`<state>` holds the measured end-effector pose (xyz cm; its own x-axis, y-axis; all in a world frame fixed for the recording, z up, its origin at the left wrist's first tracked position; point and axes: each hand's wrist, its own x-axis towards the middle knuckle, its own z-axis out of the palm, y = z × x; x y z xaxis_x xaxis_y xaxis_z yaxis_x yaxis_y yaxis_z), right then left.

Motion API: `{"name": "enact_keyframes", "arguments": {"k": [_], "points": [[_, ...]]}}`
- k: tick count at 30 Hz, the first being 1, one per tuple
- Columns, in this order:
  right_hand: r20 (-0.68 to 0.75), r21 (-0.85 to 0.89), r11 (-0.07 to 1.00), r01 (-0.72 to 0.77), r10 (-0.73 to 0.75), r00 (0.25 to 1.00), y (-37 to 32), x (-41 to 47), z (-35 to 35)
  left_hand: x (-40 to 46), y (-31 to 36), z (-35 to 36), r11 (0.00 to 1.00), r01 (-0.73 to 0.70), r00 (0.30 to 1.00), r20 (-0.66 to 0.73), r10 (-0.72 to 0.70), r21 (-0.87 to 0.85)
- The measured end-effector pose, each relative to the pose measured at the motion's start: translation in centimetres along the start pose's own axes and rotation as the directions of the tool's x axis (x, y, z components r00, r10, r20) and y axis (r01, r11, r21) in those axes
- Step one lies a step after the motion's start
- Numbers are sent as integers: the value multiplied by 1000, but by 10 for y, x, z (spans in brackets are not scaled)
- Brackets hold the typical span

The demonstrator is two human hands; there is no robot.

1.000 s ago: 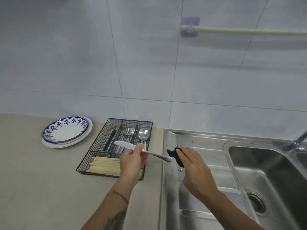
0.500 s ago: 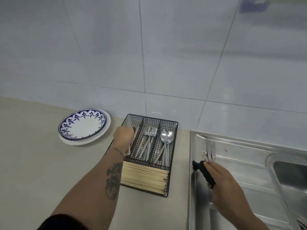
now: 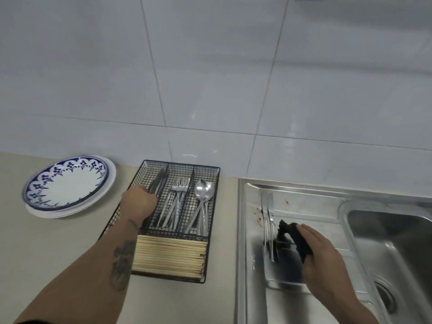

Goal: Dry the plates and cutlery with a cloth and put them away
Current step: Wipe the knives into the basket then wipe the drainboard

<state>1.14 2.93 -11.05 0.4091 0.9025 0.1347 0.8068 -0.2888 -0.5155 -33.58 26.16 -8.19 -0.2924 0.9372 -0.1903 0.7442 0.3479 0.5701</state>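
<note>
Head view, standing at the counter, looking forward and down.

One wide-angle camera sits above and just in front of the wire cutlery tray [image 3: 177, 220], which lies near the middle of the frame, close below the lens. It faces the tiled wall [image 3: 210, 78] behind the tray, and that wall fills the upper half. Left of the tray the stacked plates [image 3: 67, 185] come into view; right of it, the steel sink [image 3: 327, 230] runs off the edge. Both forearms enter from the bottom edge, nearest the camera. There is no second view to share any part with.
</note>
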Motion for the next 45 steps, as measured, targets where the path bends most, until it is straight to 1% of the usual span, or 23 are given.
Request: {"name": "enact_keyframes", "arguments": {"k": [2, 4, 6, 7, 8, 10, 12, 14, 19, 23, 31, 34, 40, 43, 45], "points": [[-7, 4, 999, -38, 38, 999, 9, -1, -5, -11, 9, -2, 999, -37, 999, -7, 37, 3], [-19, 12, 998, -62, 62, 998, 17, -3, -9, -21, 17, 2, 995, -96, 992, -82, 93, -32], [-38, 27, 996, -87, 88, 995, 24, -5, -10, -40, 32, 14, 980, -187, 973, -150, 176, -63], [-46, 35, 995, -97, 99, 994, 27, -7, -10, -55, 43, 25, 962, -260, 958, -149, 246, -79], [-51, 41, 994, -105, 107, 993, 29, -8, -9, -74, 54, 38, 937, -336, 939, -113, 325, -101], [-54, 48, 992, -113, 116, 992, 32, -12, -8, -119, 77, 68, 878, -452, 888, 18, 460, -158], [-54, 52, 992, -116, 119, 991, 36, -16, -6, -159, 91, 105, 856, -486, 839, 180, 514, -179], [-55, 56, 991, -120, 123, 991, 39, -20, -4, -187, 97, 140, 861, -482, 816, 275, 508, -160], [-53, 85, 989, -124, 129, 990, 52, -31, -6, -220, 101, 186, 830, -558, 793, 311, 523, 26], [-42, 124, 985, -118, 124, 991, 65, -36, -7, -226, 104, 192, 797, -585, 793, 310, 524, 151], [-15, 169, 977, -128, 132, 991, 67, -30, -11, -238, 110, 184, 778, -561, 819, 327, 471, 284], [-14, 197, 970, -141, 146, 989, 71, -33, -13, -240, 108, 181, 750, -580, 807, 347, 477, 319], [-100, 282, 949, -137, 172, 980, 74, -40, -19, -245, 102, 179, 688, -633, 769, 390, 506, 355], [-99, 269, 956, -114, 145, 985, 68, -45, -21, -246, 103, 175, 660, -669, 736, 425, 526, 341], [-96, 251, 965, -76, 102, 990, 61, -49, -21, -248, 102, 171, 661, -689, 712, 449, 540, 297]]}}
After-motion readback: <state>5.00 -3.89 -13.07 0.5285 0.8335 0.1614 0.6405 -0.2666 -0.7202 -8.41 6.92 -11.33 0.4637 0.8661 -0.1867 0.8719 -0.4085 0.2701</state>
